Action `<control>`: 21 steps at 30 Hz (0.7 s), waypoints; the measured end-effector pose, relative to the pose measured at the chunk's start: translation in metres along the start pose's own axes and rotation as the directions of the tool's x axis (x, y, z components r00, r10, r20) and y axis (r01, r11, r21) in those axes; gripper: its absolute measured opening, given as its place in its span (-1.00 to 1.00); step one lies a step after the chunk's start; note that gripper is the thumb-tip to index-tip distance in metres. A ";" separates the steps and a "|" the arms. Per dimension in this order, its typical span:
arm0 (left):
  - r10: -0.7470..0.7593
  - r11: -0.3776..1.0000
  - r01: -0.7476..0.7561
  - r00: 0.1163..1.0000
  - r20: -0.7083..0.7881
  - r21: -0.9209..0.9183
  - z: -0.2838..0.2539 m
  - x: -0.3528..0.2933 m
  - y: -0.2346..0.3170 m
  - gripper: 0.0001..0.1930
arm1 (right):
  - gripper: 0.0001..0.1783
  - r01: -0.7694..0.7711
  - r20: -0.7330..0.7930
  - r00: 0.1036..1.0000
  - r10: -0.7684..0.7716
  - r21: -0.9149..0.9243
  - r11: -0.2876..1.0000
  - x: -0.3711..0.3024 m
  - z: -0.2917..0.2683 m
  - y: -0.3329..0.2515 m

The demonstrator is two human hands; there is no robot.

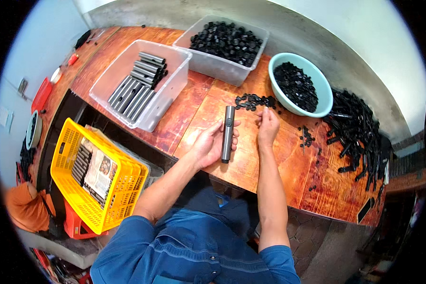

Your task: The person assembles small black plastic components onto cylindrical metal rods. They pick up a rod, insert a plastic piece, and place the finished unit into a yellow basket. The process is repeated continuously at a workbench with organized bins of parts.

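My left hand (210, 146) is closed around a dark grey metal flashlight tube (227, 135), which stands nearly upright in the picture. The tube has a black oval button on its side and a black lower end. To its right, my right hand (269, 127) is raised with thumb and fingertips pinched together; whatever is between them is too small to make out. Just beyond both hands, small black caps (252, 102) lie scattered on the wooden table (199, 124). A light blue bowl (325, 108) full of small black pieces stands beyond my right hand.
A clear plastic bin (168, 102) holds several grey tubes; another bin (208, 69) behind it is filled with black parts. Long black parts (355, 132) are heaped at the right. A yellow crate (123, 199) with tubes and newspaper stands at left, near a person's orange sleeve (31, 210).
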State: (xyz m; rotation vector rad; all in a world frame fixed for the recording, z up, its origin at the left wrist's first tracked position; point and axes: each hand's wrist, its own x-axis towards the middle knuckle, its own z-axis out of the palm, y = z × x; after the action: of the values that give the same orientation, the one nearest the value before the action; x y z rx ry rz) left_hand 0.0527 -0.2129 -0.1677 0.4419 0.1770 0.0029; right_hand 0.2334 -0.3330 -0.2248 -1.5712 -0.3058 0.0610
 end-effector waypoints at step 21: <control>0.131 0.991 -0.117 0.936 -0.325 0.063 -0.027 -0.014 0.028 -0.54 | -0.57 0.070 0.054 0.996 -0.067 -0.061 0.996 0.002 0.000 -0.002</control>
State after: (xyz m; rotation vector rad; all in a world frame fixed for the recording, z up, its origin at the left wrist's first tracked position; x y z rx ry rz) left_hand 0.0355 -0.1766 -0.1772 0.4933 0.4790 0.1988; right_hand 0.2349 -0.3324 -0.2229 -1.6218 -0.4053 0.0390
